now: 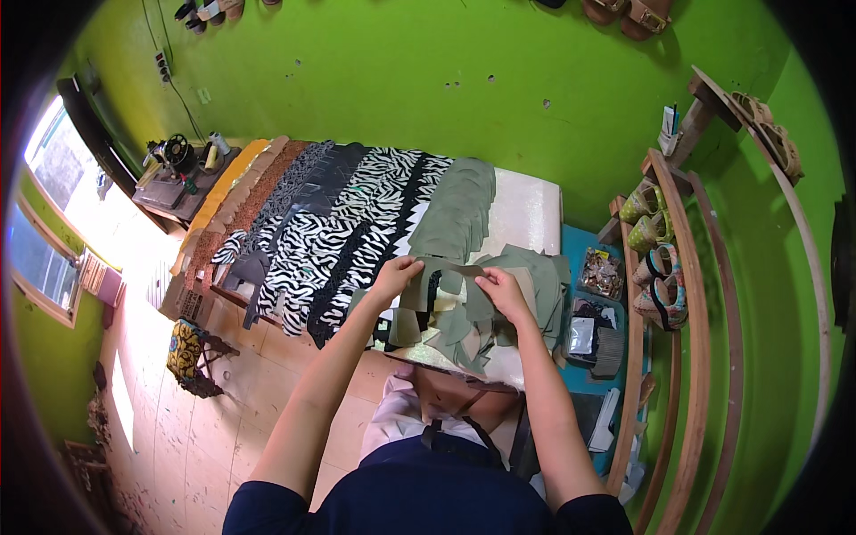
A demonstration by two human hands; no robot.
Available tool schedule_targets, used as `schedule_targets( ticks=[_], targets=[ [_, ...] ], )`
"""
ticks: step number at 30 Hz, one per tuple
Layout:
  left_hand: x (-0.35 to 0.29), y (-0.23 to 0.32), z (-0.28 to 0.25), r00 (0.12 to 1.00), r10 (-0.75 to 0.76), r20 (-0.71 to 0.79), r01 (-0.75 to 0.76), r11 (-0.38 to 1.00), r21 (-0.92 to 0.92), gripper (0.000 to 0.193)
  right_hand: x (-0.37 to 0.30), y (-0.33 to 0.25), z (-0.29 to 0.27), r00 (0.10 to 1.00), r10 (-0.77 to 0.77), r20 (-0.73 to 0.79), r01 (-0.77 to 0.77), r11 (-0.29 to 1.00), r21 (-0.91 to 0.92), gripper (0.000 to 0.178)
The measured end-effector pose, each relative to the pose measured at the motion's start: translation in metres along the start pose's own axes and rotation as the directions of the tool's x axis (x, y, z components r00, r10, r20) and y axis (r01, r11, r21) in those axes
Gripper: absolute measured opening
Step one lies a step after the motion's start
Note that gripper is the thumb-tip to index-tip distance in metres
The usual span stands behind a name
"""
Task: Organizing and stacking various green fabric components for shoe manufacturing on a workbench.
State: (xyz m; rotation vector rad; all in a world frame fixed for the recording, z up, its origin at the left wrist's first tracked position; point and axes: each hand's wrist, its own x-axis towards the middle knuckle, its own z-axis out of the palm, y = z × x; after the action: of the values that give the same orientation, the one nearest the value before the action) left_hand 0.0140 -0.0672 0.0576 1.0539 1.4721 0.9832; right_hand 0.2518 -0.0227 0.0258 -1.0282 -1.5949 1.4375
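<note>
Worn: dark navy top (428, 499), plain where visible; matching short sleeves (267, 510); creased, pale trousers (390, 417). Forearms (332, 383) and fingers (410, 265) bare.

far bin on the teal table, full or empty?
Not empty: small mixed pieces show inside the far bin. Cannot tell how deep they go.

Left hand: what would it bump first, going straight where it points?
Beyond the green piece it holds, the left hand would likely meet the row of green pieces, or pass above; depth is unclear.
</note>
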Motion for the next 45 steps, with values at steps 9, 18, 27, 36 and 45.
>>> schedule_targets(
  ticks=[9, 18, 27, 36, 45],
  targets=[
    [0.064, -0.036, -0.036, 0.999, 0.010, 0.035, -0.014, 0.994, 0.112, 0.023, 0.044, 0.041, 0.036, 0.976, 0.170, -0.136, -0.163, 0.985, 0.058, 0.013],
    [0.108, -0.054, -0.031, 0.993, -0.050, 0.106, 0.041, 0.996, 0.080, 0.022, 0.060, 0.078, 0.052, 0.897, 0.303, -0.322, -0.304, 0.951, 0.049, 0.028],
    [0.136, -0.083, -0.037, 0.987, -0.065, 0.148, 0.044, 0.989, 0.139, 0.024, 0.066, 0.072, 0.063, 0.873, 0.251, -0.417, -0.342, 0.926, -0.159, 0.031],
    [0.127, -0.068, -0.040, 0.978, 0.130, 0.165, -0.185, 0.905, 0.383, 0.025, 0.063, 0.059, 0.076, 0.865, 0.017, -0.502, -0.384, 0.666, -0.640, 0.027],
    [0.108, -0.058, -0.039, 0.861, 0.475, 0.183, -0.471, 0.607, 0.640, 0.027, 0.069, 0.025, 0.092, 0.907, -0.202, -0.370, -0.264, 0.412, -0.872, 0.023]
  ],
)
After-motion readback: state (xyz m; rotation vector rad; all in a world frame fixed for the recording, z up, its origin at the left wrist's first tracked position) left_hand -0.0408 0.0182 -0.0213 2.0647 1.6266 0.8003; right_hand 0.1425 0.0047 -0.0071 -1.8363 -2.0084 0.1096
